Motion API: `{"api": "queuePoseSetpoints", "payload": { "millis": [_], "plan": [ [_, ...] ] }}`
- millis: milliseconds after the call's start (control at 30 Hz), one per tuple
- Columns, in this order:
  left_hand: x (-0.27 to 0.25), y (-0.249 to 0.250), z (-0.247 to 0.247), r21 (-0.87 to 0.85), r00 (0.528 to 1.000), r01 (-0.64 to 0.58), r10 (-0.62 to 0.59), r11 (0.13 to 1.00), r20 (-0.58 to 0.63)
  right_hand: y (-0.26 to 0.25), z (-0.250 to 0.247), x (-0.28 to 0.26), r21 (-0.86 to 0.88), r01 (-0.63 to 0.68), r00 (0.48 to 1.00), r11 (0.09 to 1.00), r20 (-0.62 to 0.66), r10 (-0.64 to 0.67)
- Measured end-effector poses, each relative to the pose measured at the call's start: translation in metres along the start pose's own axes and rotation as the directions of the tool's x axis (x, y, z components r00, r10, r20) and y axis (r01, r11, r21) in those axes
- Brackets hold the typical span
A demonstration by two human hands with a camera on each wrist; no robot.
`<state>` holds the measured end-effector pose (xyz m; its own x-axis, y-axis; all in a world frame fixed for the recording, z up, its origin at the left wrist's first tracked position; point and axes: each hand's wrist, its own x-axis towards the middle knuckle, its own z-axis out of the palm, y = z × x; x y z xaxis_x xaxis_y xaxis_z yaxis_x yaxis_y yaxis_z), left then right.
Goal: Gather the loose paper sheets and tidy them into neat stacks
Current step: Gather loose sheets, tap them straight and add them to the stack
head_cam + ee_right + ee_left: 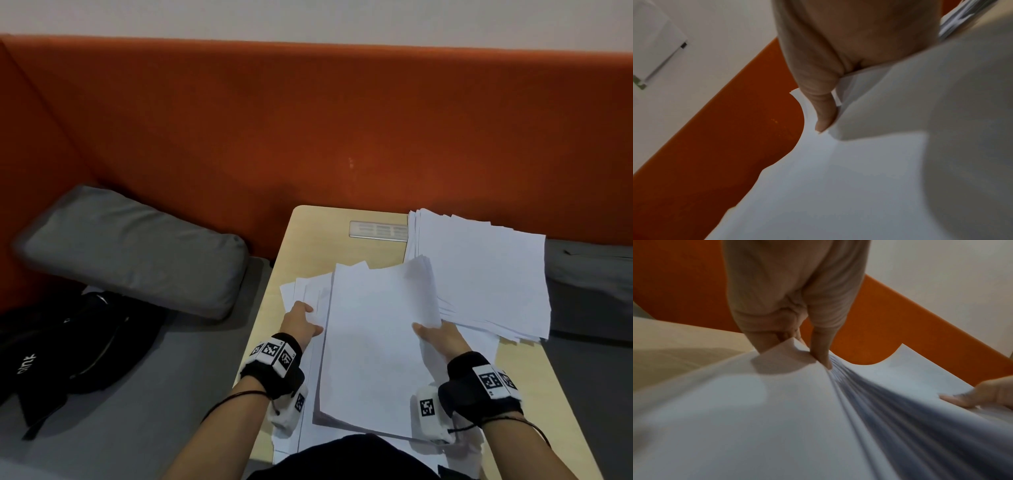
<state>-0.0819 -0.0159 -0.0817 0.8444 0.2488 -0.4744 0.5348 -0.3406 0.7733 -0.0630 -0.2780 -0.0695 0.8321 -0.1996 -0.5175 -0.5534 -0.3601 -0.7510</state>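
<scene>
Pale wooden table [310, 233] against an orange padded wall [308, 120]; left hand [301, 320] and right hand [440, 337] pinch a raised white paper bundle [373, 342] between thumbs and fingers, looser white sheets [486, 274] beyond the right fingertips.

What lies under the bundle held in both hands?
Under the held bundle, loose sheets poke out at left, lying on the table. How many lie beneath is hidden.

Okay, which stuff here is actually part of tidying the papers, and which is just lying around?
Part of the job:
held bundle of sheets
loose sheets under the left hand
fanned pile
right hand

Just lying about:
grey cushion
black bag
</scene>
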Motion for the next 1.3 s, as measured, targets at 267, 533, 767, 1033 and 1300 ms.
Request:
{"api": "queuePoseSetpoints", "payload": {
  "millis": [267,533,767,1033,1300],
  "plan": [
    [0.013,0.017,-0.034,-0.062,0.965,-0.125,0.107,0.990,-0.240,-0.025,-0.017,-0.009,0.114,0.127,0.992,0.985,-0.040,-0.123],
    [0.020,0.002,-0.020,-0.002,0.980,-0.035,0.034,0.999,-0.196,-0.001,0.000,0.001,0.025,0.015,0.999,1.000,0.039,-0.016],
    [0.022,0.006,-0.010,0.150,0.979,-0.009,0.040,0.989,-0.201,0.000,0.004,0.003,-0.048,-0.014,0.999,0.999,0.040,0.016],
    [0.018,-0.006,-0.014,0.134,0.979,-0.119,0.139,0.984,-0.149,-0.015,0.016,0.001,-0.018,0.116,0.990,0.993,0.087,-0.114],
    [0.021,-0.013,-0.022,0.026,0.976,-0.107,0.110,0.994,-0.188,-0.012,0.021,0.015,-0.101,0.041,0.999,0.994,-0.002,-0.042]
  ]
}}
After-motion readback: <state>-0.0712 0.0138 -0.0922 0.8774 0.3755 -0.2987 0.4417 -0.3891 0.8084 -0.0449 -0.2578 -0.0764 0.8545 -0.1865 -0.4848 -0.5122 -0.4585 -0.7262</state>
